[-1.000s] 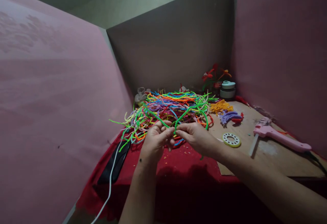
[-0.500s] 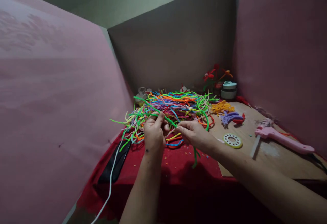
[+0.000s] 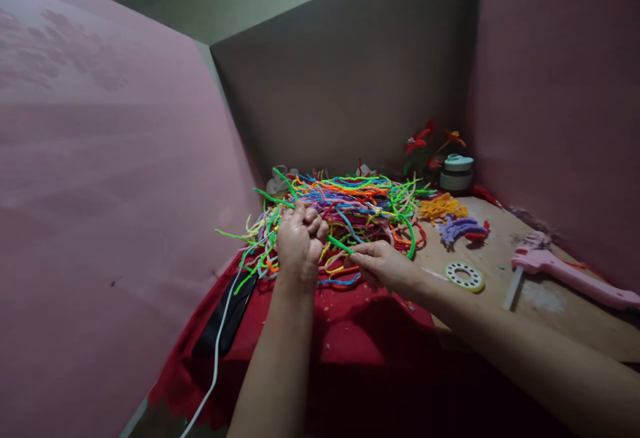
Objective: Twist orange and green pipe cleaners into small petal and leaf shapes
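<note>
Since a second ago the left hand point(image 3: 299, 243) has clenched into a fist around the fuzzy green pipe cleaner point(image 3: 340, 245), the right hand point(image 3: 381, 266) pinching its near end, drawing it taut.

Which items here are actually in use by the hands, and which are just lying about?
In use:
- left hand, fisted around the bright green fuzzy pipe cleaner
- right hand, pinching the same pipe cleaner
- heap of mixed-colour pipe cleaners, just behind

Lying about:
- pink plastic glue gun
- white and yellow ring-shaped disc
- red artificial flowers
- black flat strip
</note>
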{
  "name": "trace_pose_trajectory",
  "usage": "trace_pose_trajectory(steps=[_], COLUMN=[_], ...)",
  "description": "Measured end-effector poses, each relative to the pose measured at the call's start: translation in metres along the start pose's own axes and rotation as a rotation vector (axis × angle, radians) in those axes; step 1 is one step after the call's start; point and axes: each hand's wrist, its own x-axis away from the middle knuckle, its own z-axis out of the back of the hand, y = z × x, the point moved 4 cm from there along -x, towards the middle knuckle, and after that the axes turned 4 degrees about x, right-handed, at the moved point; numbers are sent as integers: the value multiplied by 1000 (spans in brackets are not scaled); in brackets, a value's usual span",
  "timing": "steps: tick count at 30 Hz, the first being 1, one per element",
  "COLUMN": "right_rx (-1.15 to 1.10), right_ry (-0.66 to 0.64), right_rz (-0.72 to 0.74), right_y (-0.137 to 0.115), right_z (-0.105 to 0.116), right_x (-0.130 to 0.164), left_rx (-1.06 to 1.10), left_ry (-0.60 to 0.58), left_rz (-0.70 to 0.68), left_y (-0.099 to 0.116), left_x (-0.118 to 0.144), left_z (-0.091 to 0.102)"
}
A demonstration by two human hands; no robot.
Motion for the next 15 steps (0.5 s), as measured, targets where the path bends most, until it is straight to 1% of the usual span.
trace_pose_trajectory(steps=[3,5,9,15], right_rx=[-33,-92,-218,-220], right_ry=[-16,-30,-69,-59], right_rz=[7,13,-10,-28], right_y=[4,7,15,17], right_z=[-2,-4,-9,-11], right_x=[-2,-1,6,15], left_rx=[58,73,102,126], left_ry=[78,111,85,105], left_rz=[10,15,-17,-15], left_y=[7,10,18,18], left_x=[-8,-11,-19,-32], left_z=[0,-1,0,11])
